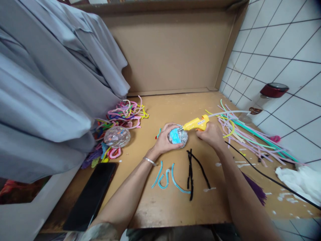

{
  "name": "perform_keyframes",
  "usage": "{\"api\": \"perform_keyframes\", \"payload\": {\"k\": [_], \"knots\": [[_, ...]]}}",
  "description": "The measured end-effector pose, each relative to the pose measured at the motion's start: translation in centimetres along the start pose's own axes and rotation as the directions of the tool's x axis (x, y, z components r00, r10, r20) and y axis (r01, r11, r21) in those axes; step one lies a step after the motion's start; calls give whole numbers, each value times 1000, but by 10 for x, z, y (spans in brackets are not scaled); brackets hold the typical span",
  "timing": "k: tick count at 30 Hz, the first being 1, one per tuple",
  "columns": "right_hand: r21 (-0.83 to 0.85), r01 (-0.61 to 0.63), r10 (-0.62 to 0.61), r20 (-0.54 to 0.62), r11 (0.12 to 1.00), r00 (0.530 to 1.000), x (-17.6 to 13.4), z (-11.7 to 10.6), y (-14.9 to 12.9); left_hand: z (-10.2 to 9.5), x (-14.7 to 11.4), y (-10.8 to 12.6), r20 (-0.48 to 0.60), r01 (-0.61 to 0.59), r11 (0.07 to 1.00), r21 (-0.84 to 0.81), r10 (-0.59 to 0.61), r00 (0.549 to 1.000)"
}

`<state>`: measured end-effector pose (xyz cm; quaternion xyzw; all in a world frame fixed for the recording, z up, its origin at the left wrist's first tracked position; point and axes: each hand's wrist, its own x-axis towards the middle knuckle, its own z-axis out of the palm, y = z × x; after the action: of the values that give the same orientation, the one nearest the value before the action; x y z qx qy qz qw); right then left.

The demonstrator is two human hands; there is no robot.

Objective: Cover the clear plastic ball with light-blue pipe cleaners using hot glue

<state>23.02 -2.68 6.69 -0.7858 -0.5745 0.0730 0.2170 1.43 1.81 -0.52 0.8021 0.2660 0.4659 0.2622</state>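
Note:
My left hand point(165, 140) is wrapped round the left side of a clear, rounded ball point(184, 138) that has light blue pipe cleaner strips point(175, 134) across its face. My right hand point(210, 134) grips a yellow hot glue gun point(197, 124), whose metal tip meets or nearly meets the blue strips. A long whitish glue stick point(228, 112) juts from the gun's back. Below the ball lie cut light blue pipe cleaner pieces point(164, 180) and several black pipe cleaners point(191, 174).
Colourful pipe cleaners point(127, 112) heap at the left around another clear ball point(117, 136). A black phone point(91, 195) lies near the front left. On the right are long pipe cleaners point(253, 137), a red-lidded jar point(274, 90), white tissue point(298, 182) and a black cord point(263, 174).

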Motion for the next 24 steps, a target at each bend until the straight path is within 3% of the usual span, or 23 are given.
{"api": "perform_keyframes", "payload": {"k": [5, 11, 17, 24], "knots": [[38, -21, 21, 10, 999, 1000, 3, 1, 1, 0, 0, 0, -4, 3, 1000, 9, -3, 1000], [19, -196, 197, -72, 980, 978, 13, 1, 14, 0, -1, 0, -1, 31, 998, 51, -31, 1000], [-52, -267, 260, -109, 962, 959, 17, 24, 30, 1, -2, 1, -14, 24, 997, 73, -23, 1000], [-183, -224, 207, -105, 957, 973, 18, 38, 40, 0, 0, -2, -11, 12, 999, 43, -11, 1000]]}}
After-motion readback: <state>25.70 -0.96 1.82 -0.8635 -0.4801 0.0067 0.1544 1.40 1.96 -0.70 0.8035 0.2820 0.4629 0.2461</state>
